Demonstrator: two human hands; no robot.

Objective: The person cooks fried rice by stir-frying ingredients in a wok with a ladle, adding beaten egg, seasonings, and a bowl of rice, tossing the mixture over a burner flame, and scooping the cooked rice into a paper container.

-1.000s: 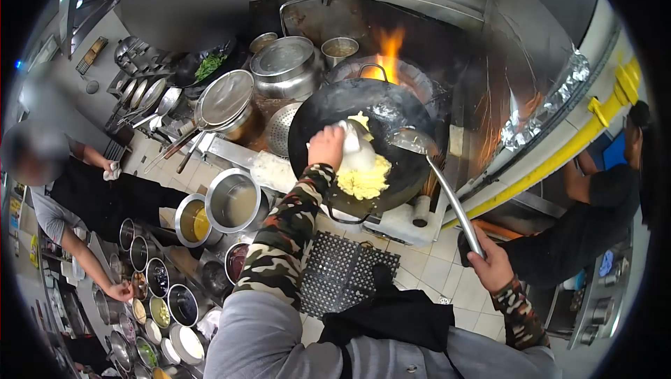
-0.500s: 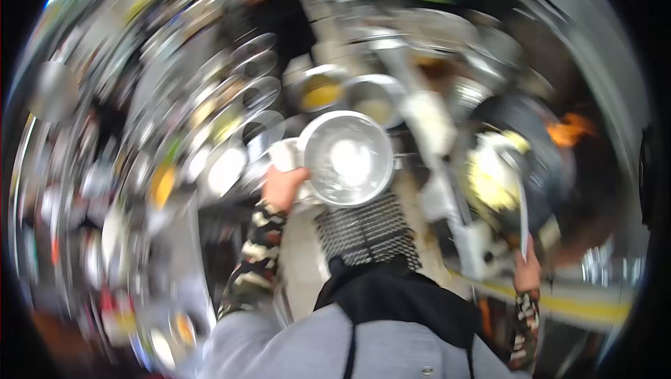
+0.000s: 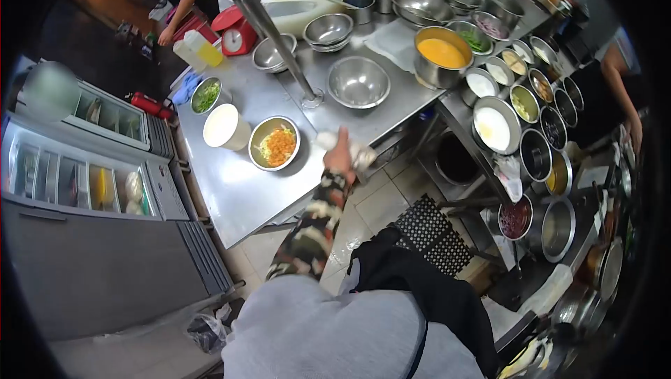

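Note:
My left hand (image 3: 340, 157), in a camouflage sleeve, is closed around a bunched white cloth (image 3: 362, 156) at the front edge of the steel table (image 3: 231, 208). Just beyond it stands a bare steel bowl (image 3: 358, 82), not touching the hand. To the hand's left is a steel bowl of chopped orange and pale yellow food (image 3: 277, 147), beside a white tub (image 3: 226, 127). My right hand is out of view. At the bottom right edge, pale yellow and white food (image 3: 525, 359) shows in part.
Several pots and containers line the right, among them a pot of orange liquid (image 3: 443, 49). A red scale (image 3: 235, 31) and a large round white board (image 3: 297, 3) are farther back. Glass-topped refrigerators (image 3: 91, 176) stand left. Another person's arm (image 3: 622, 89) reaches in at right.
The view has swung left from the stove to the table. My left hand has let go of the steel bowl and keeps the white cloth. My right hand, earlier on a utensil handle, has left view.

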